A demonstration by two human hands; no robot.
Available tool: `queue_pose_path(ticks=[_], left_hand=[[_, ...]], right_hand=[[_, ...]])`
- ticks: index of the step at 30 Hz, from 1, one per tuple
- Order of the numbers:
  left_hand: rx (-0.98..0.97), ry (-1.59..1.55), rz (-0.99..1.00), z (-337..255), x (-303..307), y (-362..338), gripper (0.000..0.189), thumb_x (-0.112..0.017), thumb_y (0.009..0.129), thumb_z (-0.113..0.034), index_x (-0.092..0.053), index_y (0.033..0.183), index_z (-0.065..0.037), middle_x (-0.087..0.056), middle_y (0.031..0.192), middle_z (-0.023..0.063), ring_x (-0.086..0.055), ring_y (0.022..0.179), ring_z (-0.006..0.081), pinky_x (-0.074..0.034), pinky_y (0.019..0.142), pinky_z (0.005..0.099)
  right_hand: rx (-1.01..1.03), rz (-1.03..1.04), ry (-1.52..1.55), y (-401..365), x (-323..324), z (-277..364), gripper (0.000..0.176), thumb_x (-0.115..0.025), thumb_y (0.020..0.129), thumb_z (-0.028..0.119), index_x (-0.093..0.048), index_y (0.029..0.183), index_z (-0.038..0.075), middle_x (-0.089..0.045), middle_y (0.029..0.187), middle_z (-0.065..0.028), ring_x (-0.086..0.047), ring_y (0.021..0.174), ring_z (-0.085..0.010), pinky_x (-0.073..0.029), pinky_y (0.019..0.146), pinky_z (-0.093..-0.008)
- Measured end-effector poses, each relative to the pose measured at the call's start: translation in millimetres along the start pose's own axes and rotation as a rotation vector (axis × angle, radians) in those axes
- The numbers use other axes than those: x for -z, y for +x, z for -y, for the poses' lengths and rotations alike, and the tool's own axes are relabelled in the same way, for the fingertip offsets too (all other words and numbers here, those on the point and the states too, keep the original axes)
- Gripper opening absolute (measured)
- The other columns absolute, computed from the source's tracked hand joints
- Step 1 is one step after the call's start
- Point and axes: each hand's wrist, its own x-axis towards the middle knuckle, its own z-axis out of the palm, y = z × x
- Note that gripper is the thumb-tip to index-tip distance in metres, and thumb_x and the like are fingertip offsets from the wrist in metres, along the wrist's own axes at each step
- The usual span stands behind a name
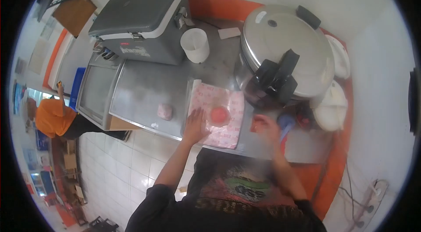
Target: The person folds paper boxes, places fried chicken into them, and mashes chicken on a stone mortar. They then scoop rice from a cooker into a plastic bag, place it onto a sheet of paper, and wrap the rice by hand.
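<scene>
Pink printed wrapping paper (226, 137) lies flat on the metal counter, with a round pink-red item (219, 116) on it. My left hand (196, 126) rests on the paper's left edge with its fingers spread. To the right of the paper, my right hand (266, 127) is above the counter, blurred, and its fingers are hard to make out. Just beyond that hand is a blue-handled utensil (286, 123). A small wrapped pink bundle (165, 112) sits on the counter to the left.
A grey cooler box (144, 43) and a white cup (195, 46) stand behind. At the right back is a large steel pot (289, 48) with black handles, beside white lids (331, 107). A person in orange (55, 116) stands at the far left.
</scene>
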Motion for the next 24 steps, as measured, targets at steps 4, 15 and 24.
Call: queue_pose_path(ticks=[4, 15, 24], left_hand=[[-0.041, 0.179, 0.110, 14, -3, 1, 0.111, -0.078, 0.072, -0.054, -0.023, 0.154, -0.001, -0.027, 0.159, 0.0199, -0.021, 0.149, 0.0374, -0.018, 0.118, 0.0560], [-0.048, 0.044, 0.120, 26, 13, -2, 0.101, -0.073, 0.078, -0.050, -0.026, 0.151, 0.003, -0.033, 0.155, 0.0230, -0.026, 0.147, 0.0367, -0.019, 0.119, 0.0544], [-0.243, -0.050, -0.025, 71, 4, 81, 0.057, -0.057, 0.084, -0.006, -0.046, 0.139, 0.002, -0.052, 0.140, 0.0212, -0.046, 0.133, 0.0400, -0.032, 0.114, 0.0490]], right_hand=[[0.393, 0.096, -0.534, 52, -136, -56, 0.060, -0.078, 0.077, 0.022, -0.055, 0.133, 0.012, -0.055, 0.128, -0.0181, -0.058, 0.115, -0.0329, -0.048, 0.095, -0.0487], [0.097, -0.008, -0.795, 63, -204, -64, 0.061, -0.084, 0.071, 0.039, -0.057, 0.122, 0.019, -0.053, 0.115, -0.0171, -0.060, 0.105, -0.0389, -0.052, 0.085, -0.0501], [0.032, -0.258, -0.417, 37, -119, -35, 0.082, -0.087, 0.059, 0.044, -0.055, 0.128, 0.014, -0.058, 0.123, -0.0195, -0.061, 0.109, -0.0373, -0.050, 0.094, -0.0444]])
